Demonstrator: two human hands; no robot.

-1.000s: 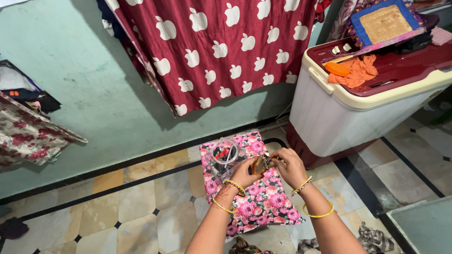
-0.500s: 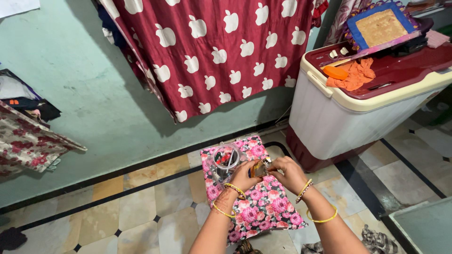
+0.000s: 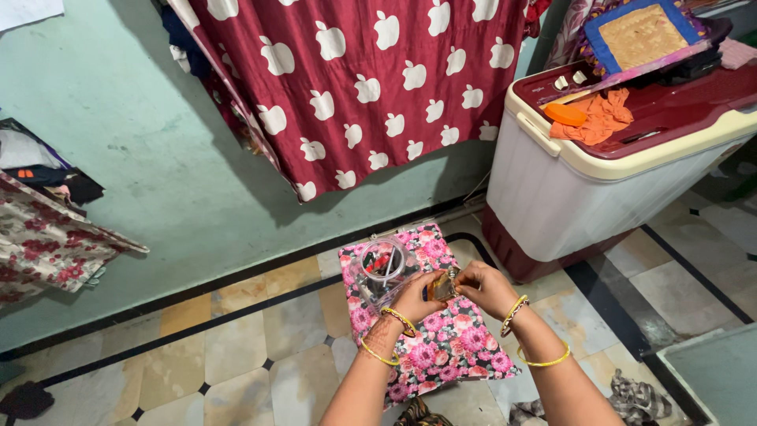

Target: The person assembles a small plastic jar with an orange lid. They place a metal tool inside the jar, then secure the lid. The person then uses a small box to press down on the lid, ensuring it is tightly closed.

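Observation:
My left hand (image 3: 416, 297) and my right hand (image 3: 484, 287) meet over a pink floral cloth (image 3: 449, 343) that covers a low surface on the floor. Together they pinch a small golden-brown object (image 3: 444, 285) between the fingertips; it is too small to identify. Just left of my left hand stands a clear plastic jar (image 3: 381, 268), open at the top, with red and dark items inside. Both wrists wear yellow bangles.
A white and maroon washing machine (image 3: 599, 181) stands at the right, with an orange cloth (image 3: 603, 114) and a blue-edged mat (image 3: 643, 31) on its lid. A maroon curtain with white apples (image 3: 355, 87) hangs on the green wall. Clothes lie at the left (image 3: 47, 244).
Both hands stay on the small object over the floral cloth, shifting only slightly. The camera has drifted a little, so the scene sits marginally lower and to the right.

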